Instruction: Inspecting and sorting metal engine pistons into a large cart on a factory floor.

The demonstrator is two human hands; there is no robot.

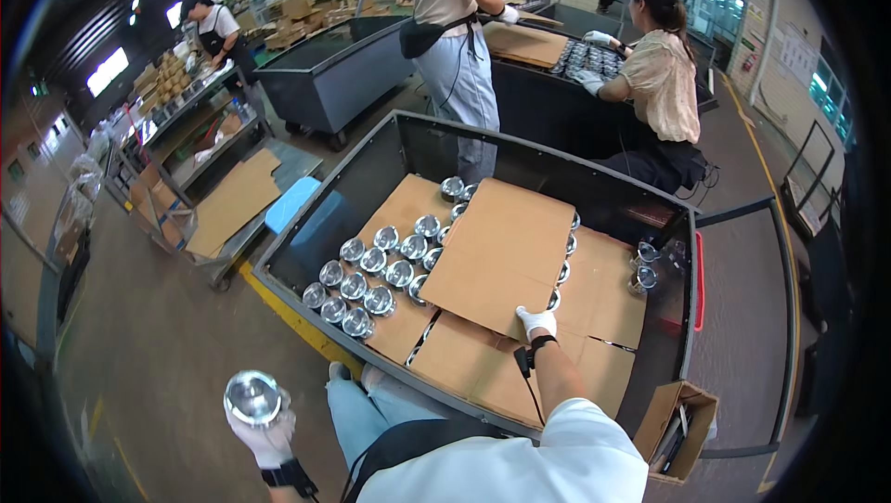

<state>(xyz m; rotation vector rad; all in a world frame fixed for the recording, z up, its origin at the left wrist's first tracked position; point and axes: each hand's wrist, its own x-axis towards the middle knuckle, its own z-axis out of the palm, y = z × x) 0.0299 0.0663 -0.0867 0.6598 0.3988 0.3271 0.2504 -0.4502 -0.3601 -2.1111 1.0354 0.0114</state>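
My left hand (263, 438), in a white glove, is closed around a shiny silver cup-shaped part (253, 397), held out to the left of the bin with its round mouth up. Inside the large dark bin (548, 158), my gloved right hand (536, 321) grips the near edge of a loose cardboard sheet (506, 252). That sheet lies tilted over some of the silver parts, whose rims peek out along its sides. Rows of similar parts (373, 262) stand uncovered on the bin's left side. Two more silver parts (644, 277) are near the right wall. Further cardboard (483, 361) lines the layer beneath.
A small open carton (677, 431) hangs at the bin's near right corner. Two people work at another bin (520, 39) ahead, one standing close to my bin's far wall. A grey wheeled bin (339, 76) and a loaded cart (200, 169) stand to the left, with another person behind.
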